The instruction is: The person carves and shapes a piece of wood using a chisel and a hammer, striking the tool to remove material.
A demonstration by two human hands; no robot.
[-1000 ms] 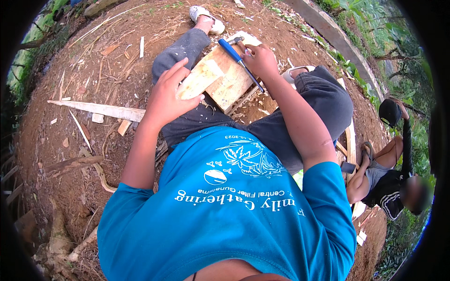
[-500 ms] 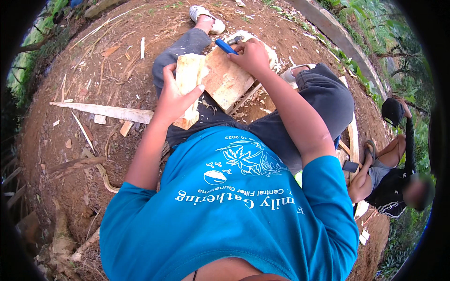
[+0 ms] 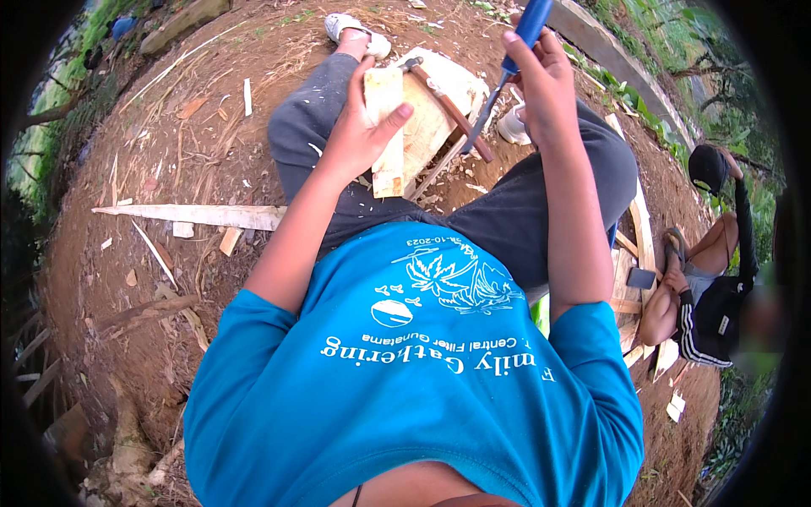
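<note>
My left hand (image 3: 356,133) is closed around a pale wooden block (image 3: 385,156), its thumb along the near side, and holds it upright on end or nearly so. My right hand (image 3: 547,95) is raised and grips a chisel by its blue handle (image 3: 529,35). The chisel's narrow metal blade (image 3: 484,118) slants down and left, its tip near the hammer's handle end. Between my legs lies a thick wooden board (image 3: 427,144), partly hidden behind the block. A hammer (image 3: 450,108) with a brown wooden handle rests across that board.
Wood chips and offcuts (image 3: 230,241) litter the brown soil. A long pointed wood strip (image 3: 194,215) lies to the left. On the right, another person (image 3: 705,287) sits beside planks with a dark flat object (image 3: 640,278) on them. A concrete edge (image 3: 629,72) runs along the far right.
My right hand has lifted the chisel off the board, up and to the right, uncovering the hammer. My left hand has shifted right and turned the block.
</note>
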